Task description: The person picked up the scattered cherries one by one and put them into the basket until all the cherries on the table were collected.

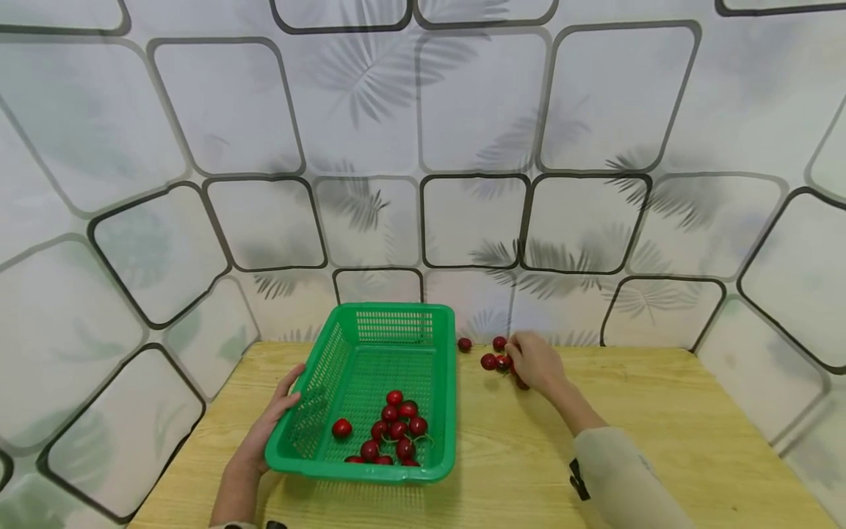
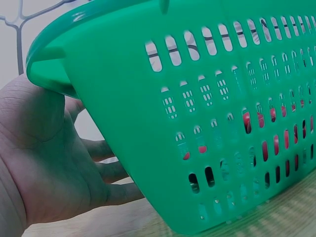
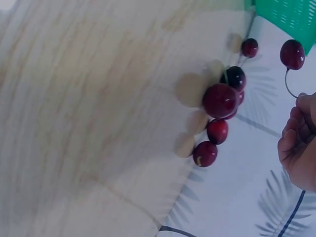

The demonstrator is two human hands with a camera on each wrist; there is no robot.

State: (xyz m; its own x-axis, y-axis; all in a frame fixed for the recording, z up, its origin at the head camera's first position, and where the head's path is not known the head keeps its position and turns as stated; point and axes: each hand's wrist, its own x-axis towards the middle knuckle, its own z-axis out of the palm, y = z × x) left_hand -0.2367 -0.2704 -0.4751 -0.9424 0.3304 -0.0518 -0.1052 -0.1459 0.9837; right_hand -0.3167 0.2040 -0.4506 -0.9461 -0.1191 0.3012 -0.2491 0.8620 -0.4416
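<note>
Cherry [image 3: 292, 54] held by its stem [image 3: 287, 83] beside the green basket [image 1: 451, 397]
My right hand [image 1: 537, 365] pinches it near loose cherries [image 1: 489, 361] on the table [image 1: 694, 426]; my left hand [image 1: 263, 430], fingers nearly straight, rests against the basket's side. With 1 thin stem carrying the weight, I'd lift gently, clear the basket's right rim, and lower it inside before releasing, so it neither bounces nor bruises.

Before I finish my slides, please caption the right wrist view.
Right hand's fingers pinch a cherry by its stem; more cherries lie on the table.
</note>
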